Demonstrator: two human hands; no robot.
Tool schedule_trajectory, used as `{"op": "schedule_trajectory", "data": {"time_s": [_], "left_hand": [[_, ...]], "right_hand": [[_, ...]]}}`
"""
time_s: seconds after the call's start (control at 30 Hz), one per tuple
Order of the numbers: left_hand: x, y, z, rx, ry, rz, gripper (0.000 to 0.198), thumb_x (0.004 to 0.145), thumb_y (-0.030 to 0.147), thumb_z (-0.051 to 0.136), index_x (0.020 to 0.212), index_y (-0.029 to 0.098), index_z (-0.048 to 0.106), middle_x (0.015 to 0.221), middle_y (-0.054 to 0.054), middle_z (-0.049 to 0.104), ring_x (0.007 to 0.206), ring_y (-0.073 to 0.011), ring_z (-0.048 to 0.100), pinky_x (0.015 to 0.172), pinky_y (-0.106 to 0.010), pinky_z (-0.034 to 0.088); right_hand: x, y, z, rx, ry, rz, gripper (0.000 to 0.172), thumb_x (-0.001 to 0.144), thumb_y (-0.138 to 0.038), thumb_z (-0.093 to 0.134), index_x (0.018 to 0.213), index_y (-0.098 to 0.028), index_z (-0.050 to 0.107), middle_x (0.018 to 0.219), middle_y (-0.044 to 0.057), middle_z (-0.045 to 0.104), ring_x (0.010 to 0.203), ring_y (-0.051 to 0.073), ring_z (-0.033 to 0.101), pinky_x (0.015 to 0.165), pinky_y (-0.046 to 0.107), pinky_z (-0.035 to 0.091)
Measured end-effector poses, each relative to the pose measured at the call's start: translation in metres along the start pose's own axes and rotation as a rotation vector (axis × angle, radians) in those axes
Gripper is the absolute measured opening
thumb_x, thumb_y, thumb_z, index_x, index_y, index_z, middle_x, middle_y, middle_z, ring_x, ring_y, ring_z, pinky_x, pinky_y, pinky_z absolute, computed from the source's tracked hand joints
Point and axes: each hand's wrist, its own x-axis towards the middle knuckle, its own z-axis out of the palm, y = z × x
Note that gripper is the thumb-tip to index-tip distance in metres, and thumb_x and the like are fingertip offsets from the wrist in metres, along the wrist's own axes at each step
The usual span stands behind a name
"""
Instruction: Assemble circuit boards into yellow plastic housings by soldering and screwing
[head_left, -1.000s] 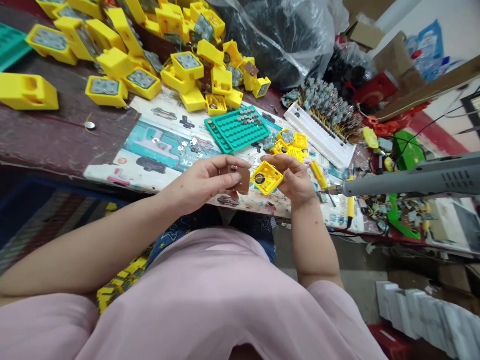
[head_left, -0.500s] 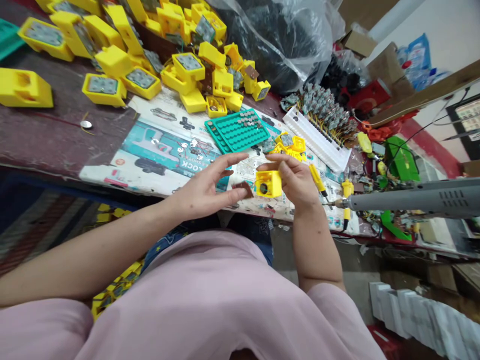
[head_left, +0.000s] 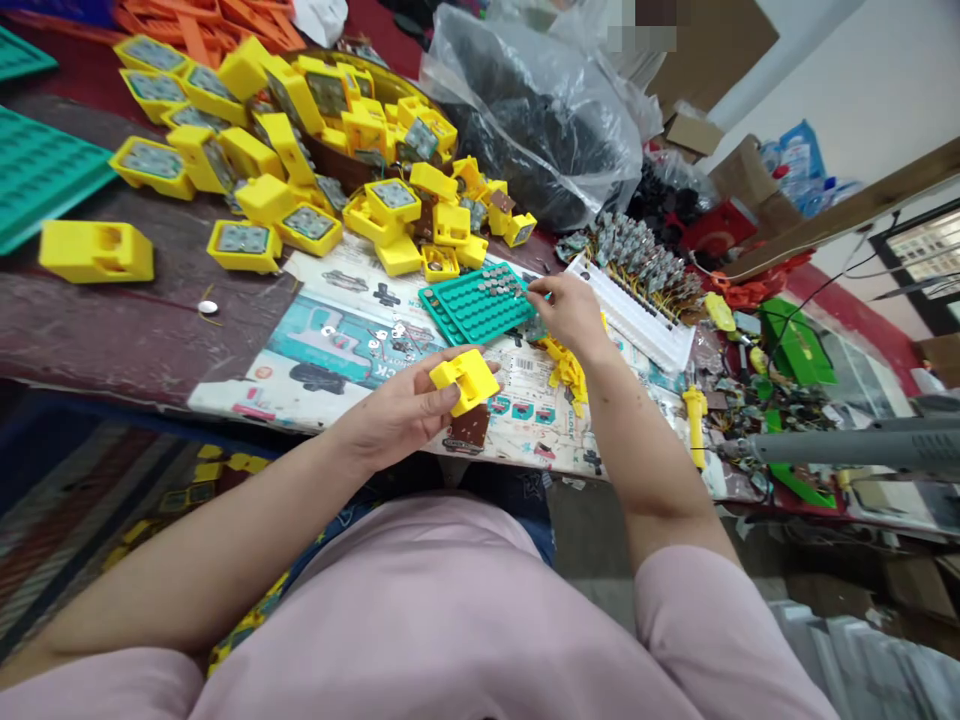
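Close pinch, long stretch

Left hand [head_left: 405,412] palm-up, pinching boxy yellow plastic housing [head_left: 474,375]; flat brown plate [head_left: 469,430] just below that. Right hand [head_left: 568,310] farther forward, palm down, fingertips at dull metal discs [head_left: 495,281] on dimpled green tray [head_left: 484,322]; grip can't tell.

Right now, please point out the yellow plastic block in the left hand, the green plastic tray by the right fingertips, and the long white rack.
Yellow plastic block [head_left: 474,376], head view: its visible face.
Green plastic tray [head_left: 478,316], head view: bare dimpled surface.
Long white rack [head_left: 637,328], head view: its near side.
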Motion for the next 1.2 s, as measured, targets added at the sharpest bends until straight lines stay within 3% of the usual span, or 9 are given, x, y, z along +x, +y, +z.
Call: {"op": "schedule_trajectory", "data": {"time_s": [0.2,0.37,0.57,0.7,0.83,0.93,1.0,1.07,1.2], "left_hand": [[0.006,0.001,-0.007,-0.026,0.041,0.034,0.072,0.061,0.044,0.092,0.124,0.030,0.059,0.106,0.001,0.073,0.099,-0.0167,0.071,0.077,-0.023,0.056],[0.009,-0.002,-0.008,0.100,0.056,0.097,0.083,0.062,0.040,0.092,0.131,0.025,0.049,0.108,-0.004,0.071,0.098,-0.0206,0.071,0.079,-0.028,0.057],[0.011,-0.006,-0.008,0.236,0.081,0.193,0.081,0.066,0.037,0.087,0.132,0.026,0.043,0.116,-0.005,0.065,0.094,-0.0172,0.069,0.079,-0.027,0.057],[0.013,-0.015,-0.008,0.413,0.175,0.374,0.065,0.070,0.040,0.083,0.119,0.026,0.044,0.116,-0.004,0.060,0.094,-0.0163,0.067,0.079,-0.027,0.056],[0.012,-0.023,-0.007,0.878,0.307,0.768,0.050,0.077,0.039,0.077,0.115,0.026,0.049,0.122,-0.008,0.057,0.118,-0.0240,0.057,0.102,-0.040,0.049],[0.008,-0.023,-0.006,1.213,0.432,0.894,0.046,0.077,0.042,0.076,0.115,0.026,0.055,0.112,-0.008,0.061,0.109,-0.0259,0.058,0.101,-0.045,0.047],[0.004,-0.022,-0.004,1.268,0.406,0.856,0.048,0.081,0.043,0.073,0.121,0.025,0.054,0.109,-0.007,0.064,0.090,-0.0207,0.060,0.089,-0.039,0.050],[0.000,-0.022,-0.003,1.203,0.312,0.769,0.052,0.085,0.042,0.069,0.130,0.025,0.049,0.119,-0.008,0.064,0.077,-0.0143,0.059,0.076,-0.031,0.051],[-0.005,-0.022,0.000,0.778,0.090,0.501,0.073,0.090,0.049,0.063,0.151,0.028,0.029,0.134,-0.011,0.058,0.087,-0.0156,0.067,0.071,-0.026,0.055]], "right_hand": [[0.013,-0.007,0.012,-0.077,-0.078,0.039,0.020,0.088,-0.032,0.063,0.097,-0.019,0.075,0.101,0.011,0.071,0.097,0.026,0.062,0.088,0.039,0.048],[0.008,-0.003,0.014,-0.007,0.008,-0.019,0.011,0.085,-0.025,0.062,0.087,-0.021,0.073,0.096,0.009,0.072,0.093,0.024,0.063,0.087,0.039,0.048],[-0.037,-0.026,0.003,0.584,0.051,-0.045,0.015,0.085,-0.036,0.067,0.086,-0.022,0.070,0.077,-0.001,0.072,0.065,0.013,0.061,0.068,0.031,0.052],[-0.080,-0.052,-0.004,0.897,0.034,0.011,0.020,0.082,-0.043,0.073,0.085,-0.023,0.069,0.079,0.000,0.073,0.069,0.012,0.066,0.063,0.028,0.055],[-0.110,-0.069,0.002,1.111,0.058,0.064,0.022,0.083,-0.045,0.073,0.085,-0.024,0.065,0.101,0.002,0.075,0.101,0.016,0.070,0.083,0.031,0.060],[-0.120,-0.075,0.008,1.190,-0.019,0.064,0.026,0.083,-0.049,0.072,0.087,-0.025,0.064,0.097,0.002,0.076,0.092,0.016,0.073,0.082,0.032,0.062],[-0.122,-0.076,0.008,1.181,-0.008,0.055,0.027,0.083,-0.050,0.072,0.088,-0.024,0.065,0.095,0.002,0.076,0.088,0.016,0.074,0.081,0.032,0.063],[-0.122,-0.073,0.005,1.136,0.023,0.029,0.023,0.085,-0.046,0.071,0.090,-0.024,0.066,0.102,0.003,0.076,0.094,0.016,0.074,0.087,0.032,0.062],[-0.115,-0.067,-0.007,0.945,0.030,-0.120,0.009,0.091,-0.032,0.066,0.094,-0.024,0.067,0.108,0.003,0.077,0.099,0.015,0.073,0.091,0.030,0.060]]}}
